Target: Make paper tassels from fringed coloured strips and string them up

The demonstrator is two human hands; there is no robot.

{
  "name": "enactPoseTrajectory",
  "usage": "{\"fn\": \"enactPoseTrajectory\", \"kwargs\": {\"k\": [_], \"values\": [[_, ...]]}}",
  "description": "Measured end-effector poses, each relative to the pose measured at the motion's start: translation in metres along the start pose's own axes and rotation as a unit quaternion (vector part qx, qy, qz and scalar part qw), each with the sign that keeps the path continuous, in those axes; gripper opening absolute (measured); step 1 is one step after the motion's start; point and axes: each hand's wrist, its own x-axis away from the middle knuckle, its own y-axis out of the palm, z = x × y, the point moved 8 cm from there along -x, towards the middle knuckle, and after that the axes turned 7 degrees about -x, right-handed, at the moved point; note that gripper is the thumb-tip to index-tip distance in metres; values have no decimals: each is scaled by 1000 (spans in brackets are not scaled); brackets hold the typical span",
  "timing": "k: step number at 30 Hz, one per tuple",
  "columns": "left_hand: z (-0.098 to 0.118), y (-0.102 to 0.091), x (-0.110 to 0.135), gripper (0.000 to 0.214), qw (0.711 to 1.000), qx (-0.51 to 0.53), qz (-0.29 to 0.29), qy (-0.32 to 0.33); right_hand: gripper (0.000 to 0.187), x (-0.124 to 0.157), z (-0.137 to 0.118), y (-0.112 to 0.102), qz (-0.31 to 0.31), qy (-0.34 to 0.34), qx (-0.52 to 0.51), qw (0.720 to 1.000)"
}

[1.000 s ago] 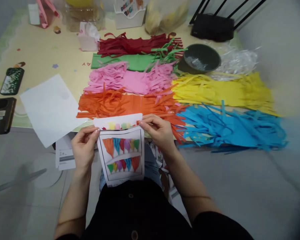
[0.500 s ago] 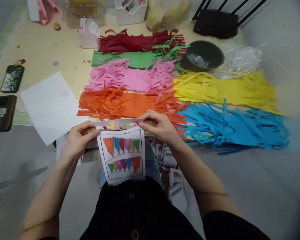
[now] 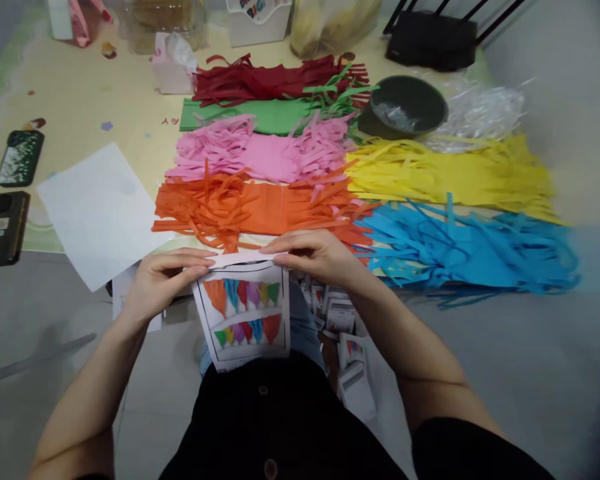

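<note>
A white printed bag point(image 3: 247, 350), showing two rows of coloured tassels, hangs over my lap. My left hand point(image 3: 173, 277) pinches its top left corner between thumb and fingers. At the top right my right hand point(image 3: 313, 253) grips the same upper edge, which is folded into a pale strip. Just beyond my hands lies a bundle of orange fringed paper point(image 3: 270, 207). Blue fringed paper point(image 3: 480, 250) is to the right of my right hand, and a blank white sheet point(image 3: 103, 207) sits left of my left hand.
Pink point(image 3: 273, 157), green point(image 3: 280, 117), dark red point(image 3: 275, 83) and yellow point(image 3: 460, 175) fringed bundles lie on the table. A dark bowl point(image 3: 433, 110), clear plastic point(image 3: 485, 113) and a black router point(image 3: 430, 43) stand behind. Two phones, one being a patterned phone point(image 3: 20, 160), lie left.
My hands have come closer together along the bag's top edge. The upper flap, which showed coloured print before, is now folded to a plain narrow strip.
</note>
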Motion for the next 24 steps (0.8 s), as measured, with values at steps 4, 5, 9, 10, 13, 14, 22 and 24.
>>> {"fn": "enactPoseTrajectory", "kwargs": {"k": [4,5,9,10,13,14,22,24], "values": [[9,2,-3,20,999,-46,6,2,23,-2,-2,0,1,29,7,1000],[11,2,-3,23,998,-61,8,0,23,-3,-2,-1,2,32,2,999],[19,1,-6,28,994,-105,-5,5,23,-7,-6,-3,-4,39,-15,999],[21,1,-7,28,994,-110,-11,10,23,-8,-7,-3,-9,38,-19,999],[26,1,-10,26,993,-116,-24,20,24,-10,-10,-3,-26,39,-30,998],[27,0,-11,25,992,-117,-28,22,25,-10,-12,-2,-31,40,-30,998],[45,4,-17,20,986,-142,-65,57,23,-13,-24,8,-60,39,-10,997],[46,5,-17,19,987,-134,-69,59,23,-13,-26,7,-59,32,1,998]]}}
